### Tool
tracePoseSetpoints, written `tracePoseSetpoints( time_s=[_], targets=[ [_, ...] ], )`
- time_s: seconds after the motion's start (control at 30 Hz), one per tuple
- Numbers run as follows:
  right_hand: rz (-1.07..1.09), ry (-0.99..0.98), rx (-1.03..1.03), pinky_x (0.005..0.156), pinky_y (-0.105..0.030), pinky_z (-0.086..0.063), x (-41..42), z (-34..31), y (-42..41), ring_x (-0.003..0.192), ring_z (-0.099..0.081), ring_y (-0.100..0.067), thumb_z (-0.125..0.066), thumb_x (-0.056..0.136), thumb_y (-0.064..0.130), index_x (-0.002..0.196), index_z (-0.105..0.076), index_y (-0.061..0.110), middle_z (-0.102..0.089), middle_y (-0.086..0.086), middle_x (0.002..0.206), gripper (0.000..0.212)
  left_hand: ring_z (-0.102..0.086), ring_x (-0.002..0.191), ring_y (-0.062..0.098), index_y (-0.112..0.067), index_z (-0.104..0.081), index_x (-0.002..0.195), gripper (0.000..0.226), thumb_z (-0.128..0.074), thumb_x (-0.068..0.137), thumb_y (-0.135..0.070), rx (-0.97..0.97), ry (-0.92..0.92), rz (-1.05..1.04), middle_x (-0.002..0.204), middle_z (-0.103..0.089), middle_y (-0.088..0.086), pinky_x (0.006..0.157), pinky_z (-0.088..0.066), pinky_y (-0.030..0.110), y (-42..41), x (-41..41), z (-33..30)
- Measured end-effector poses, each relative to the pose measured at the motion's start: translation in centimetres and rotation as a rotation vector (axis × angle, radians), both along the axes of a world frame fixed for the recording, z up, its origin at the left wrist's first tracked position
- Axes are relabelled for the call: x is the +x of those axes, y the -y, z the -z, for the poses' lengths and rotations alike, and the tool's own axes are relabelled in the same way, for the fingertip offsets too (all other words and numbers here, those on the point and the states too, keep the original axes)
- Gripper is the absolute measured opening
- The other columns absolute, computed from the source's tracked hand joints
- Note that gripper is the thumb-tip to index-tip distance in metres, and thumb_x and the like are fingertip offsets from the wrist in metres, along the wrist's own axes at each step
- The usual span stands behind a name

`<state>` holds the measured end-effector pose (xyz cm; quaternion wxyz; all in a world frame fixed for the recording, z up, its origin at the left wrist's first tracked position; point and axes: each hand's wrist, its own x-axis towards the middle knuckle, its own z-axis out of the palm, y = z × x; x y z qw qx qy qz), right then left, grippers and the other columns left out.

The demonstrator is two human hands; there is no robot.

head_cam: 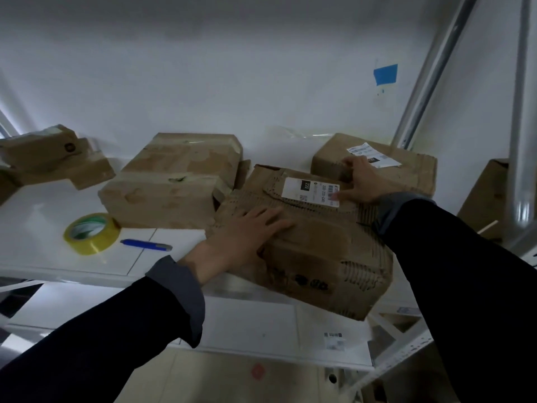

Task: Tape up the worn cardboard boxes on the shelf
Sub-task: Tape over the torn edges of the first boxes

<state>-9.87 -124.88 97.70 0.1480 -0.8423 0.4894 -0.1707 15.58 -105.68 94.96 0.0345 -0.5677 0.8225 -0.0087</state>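
Observation:
A worn cardboard box (316, 251) with torn, corrugated patches and a white label lies at the front of the white shelf (37, 228), its near corner hanging over the edge. My left hand (247, 228) lies flat on its top near the left side, fingers straight. My right hand (363, 181) rests spread on the box's far right end beside the label. A roll of yellowish clear tape (91, 232) lies on the shelf to the left, with a blue utility knife (145, 245) beside it.
Other worn boxes stand behind: a large one (174, 181) at centre, one with a label (406, 167) at back right, smaller ones (49, 155) at far left. Metal shelf uprights (523, 112) rise at the right. A lower shelf (261, 324) lies below.

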Motion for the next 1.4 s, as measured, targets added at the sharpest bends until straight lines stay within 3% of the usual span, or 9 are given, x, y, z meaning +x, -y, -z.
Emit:
tracePoseSetpoints(
  time_s=[0.2, 0.33, 0.53, 0.67, 0.73, 0.83, 0.93, 1.23, 1.4],
  targets=[
    [-0.012, -0.011, 0.002, 0.100, -0.043, -0.044, -1.9, -0.2, -1.9, 0.114, -0.041, -0.020, -0.088, 0.071, 0.034, 0.142, -0.032, 0.007, -0.036, -0.010, 0.135, 0.094, -0.014, 0.153, 0.020, -0.041, -0.019, 0.156, 0.106, -0.085, 0.075, -0.028, -0.007, -0.087, 0.072, 0.167, -0.008, -0.008, 0.121, -0.026, 0.045, 0.2, 2.4, 0.2],
    [0.025, -0.011, 0.041, 0.094, -0.028, -0.038, -3.8, -0.6, -4.6, 0.113, -0.041, -0.015, -0.087, 0.073, 0.037, 0.144, -0.029, 0.009, -0.037, -0.004, 0.132, 0.095, -0.025, 0.148, 0.025, -0.045, -0.022, 0.152, 0.108, -0.086, 0.070, -0.012, -0.072, -0.074, 0.105, 0.164, -0.013, -0.007, 0.116, -0.033, 0.052, 1.2, 4.2, 0.0],
    [0.129, 0.002, -0.064, 0.096, -0.039, -0.039, -4.0, -0.5, -8.7, 0.122, -0.043, -0.029, -0.088, 0.072, 0.034, 0.138, -0.033, 0.007, -0.036, -0.013, 0.139, 0.090, -0.007, 0.153, 0.028, -0.049, -0.017, 0.155, 0.112, -0.083, 0.075, -0.007, -0.105, -0.105, 0.006, 0.167, 0.006, -0.008, 0.119, -0.027, 0.051, 2.9, 5.6, -0.1],
    [0.191, 0.013, -0.052, 0.100, -0.045, -0.041, -4.0, -0.4, -10.0, 0.124, -0.043, -0.030, -0.086, 0.074, 0.035, 0.136, -0.034, 0.004, -0.035, -0.014, 0.139, 0.087, -0.028, 0.145, 0.033, -0.031, -0.025, 0.156, 0.101, -0.085, 0.076, -0.021, -0.180, -0.581, -0.317, 0.160, -0.023, 0.011, 0.117, -0.033, 0.049, 1.2, 5.4, 2.7],
    [0.184, 0.012, -0.048, 0.101, -0.045, -0.040, -4.0, -0.5, -10.3, 0.124, -0.043, -0.030, -0.086, 0.074, 0.034, 0.135, -0.035, 0.003, -0.035, -0.014, 0.137, 0.085, -0.043, 0.132, 0.023, -0.024, -0.030, 0.153, 0.087, -0.078, 0.082, -0.037, -0.180, -0.835, -0.410, 0.147, -0.041, 0.006, 0.110, -0.042, 0.043, -0.2, 4.7, 3.6],
    [0.172, -0.009, -0.010, 0.102, -0.045, -0.040, -4.1, -0.8, -10.8, 0.124, -0.042, -0.029, -0.086, 0.075, 0.033, 0.136, -0.034, 0.004, -0.034, -0.013, 0.139, 0.085, -0.044, 0.122, 0.009, -0.020, -0.028, 0.154, 0.072, -0.064, 0.092, -0.025, -0.132, -0.993, -0.497, 0.144, -0.037, -0.002, 0.104, -0.043, 0.032, -3.7, 1.9, 3.7],
    [0.161, -0.022, 0.004, 0.102, -0.050, -0.041, -4.6, -0.8, -11.6, 0.123, -0.042, -0.029, -0.087, 0.073, 0.032, 0.134, -0.035, 0.004, -0.034, -0.013, 0.138, 0.085, -0.044, 0.130, 0.014, -0.025, -0.034, 0.150, 0.073, -0.066, 0.088, -0.045, -0.095, -1.120, -0.514, 0.147, -0.035, -0.002, 0.109, -0.045, 0.038, -6.0, -0.5, 3.7],
    [0.242, -0.079, 0.015, 0.083, -0.033, -0.034, -6.2, -0.7, -14.9, 0.115, -0.046, -0.028, -0.089, 0.070, 0.036, 0.131, -0.036, 0.000, -0.036, -0.014, 0.133, 0.089, -0.045, 0.126, 0.010, -0.029, -0.047, 0.138, 0.103, -0.074, 0.054, -0.081, 0.048, -0.989, -0.322, 0.141, -0.042, -0.005, 0.100, -0.043, 0.025, -6.8, -1.5, 2.1],
    [0.233, -0.052, 0.060, 0.079, -0.031, -0.035, -5.1, -0.6, -18.1, 0.102, -0.043, -0.019, -0.088, 0.071, 0.036, 0.127, -0.039, 0.002, -0.039, -0.009, 0.126, 0.082, -0.015, 0.151, 0.019, -0.037, -0.022, 0.157, 0.124, -0.071, 0.053, -0.083, 0.228, -0.675, -0.297, 0.168, 0.009, -0.004, 0.122, -0.024, 0.042, -6.3, 0.4, 0.4]
  ],
)
